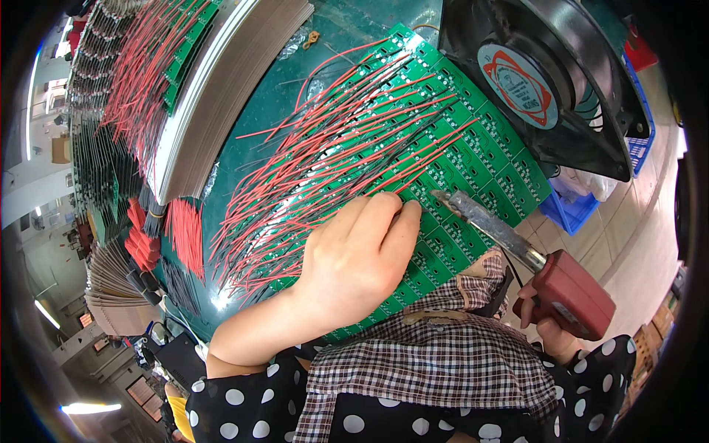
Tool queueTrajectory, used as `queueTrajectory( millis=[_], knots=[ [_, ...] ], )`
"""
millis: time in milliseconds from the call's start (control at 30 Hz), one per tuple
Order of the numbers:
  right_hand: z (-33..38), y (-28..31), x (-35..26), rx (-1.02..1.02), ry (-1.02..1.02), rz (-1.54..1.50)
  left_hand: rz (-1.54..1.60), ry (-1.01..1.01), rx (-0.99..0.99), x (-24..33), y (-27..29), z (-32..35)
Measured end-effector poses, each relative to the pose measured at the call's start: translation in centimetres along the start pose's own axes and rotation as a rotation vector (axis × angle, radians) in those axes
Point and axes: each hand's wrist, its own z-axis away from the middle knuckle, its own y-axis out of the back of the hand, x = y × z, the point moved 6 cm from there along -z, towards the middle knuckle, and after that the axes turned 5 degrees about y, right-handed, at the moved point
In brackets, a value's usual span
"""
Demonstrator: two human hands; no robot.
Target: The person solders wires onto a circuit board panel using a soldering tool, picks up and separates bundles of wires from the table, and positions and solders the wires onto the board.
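Observation:
A large green circuit board panel [509, 159] lies in front of me, with rows of red and black wires [325, 162] standing out of it toward the left. My left hand [358, 255] is over the lower middle of the panel, its fingers pinched together on a red wire whose end shows by the fingertips. From the right, my right hand [550, 332] grips a maroon soldering gun [572, 295] by its handle. The gun's dark metal tip [443, 196] is at the panel, just right of my left fingertips; whether it touches is unclear.
A black fan [569, 111] with a round label stands at the far right, above a blue crate [572, 214]. Stacked boards with wires [148, 81] and curved grey-brown sheets [221, 96] fill the far left. Red wire bundles [185, 236] and black wires [179, 284] lie on the green table.

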Motion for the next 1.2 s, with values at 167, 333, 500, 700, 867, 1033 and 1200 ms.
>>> queueTrajectory(
  millis=[167, 333, 500, 700, 867, 1033, 1200],
  knots=[
    [-0.2, -0.1, 0.1, 0.223, -0.099, -0.836, 0.1, 0.043, 0.017, -0.3, 0.2, -0.5],
    [-0.2, -0.3, 0.2, 0.3, -0.103, -0.881, 0.051, -0.038, 0.035, 0.4, 0.0, -1.0],
    [0.0, 0.1, 0.5, 0.292, -0.134, -0.876, 0.048, -0.045, 0.034, 0.5, -0.2, -1.3],
    [0.0, 0.3, 0.8, 0.279, -0.206, -0.889, 0.042, -0.022, 0.01, 0.3, -0.5, -1.6],
    [0.2, 0.0, 0.8, 0.182, -0.157, -0.84, 0.086, -0.012, 0.01, -0.1, -0.3, -1.4],
    [1.0, 0.2, 1.5, 0.086, -0.066, -0.144, 0.088, 0.003, -0.001, -0.3, -0.3, -1.2],
    [1.7, -0.3, 2.3, -0.054, 0.142, 0.221, 0.072, -0.014, 0.014, -0.1, -0.3, -1.3]
  ],
)
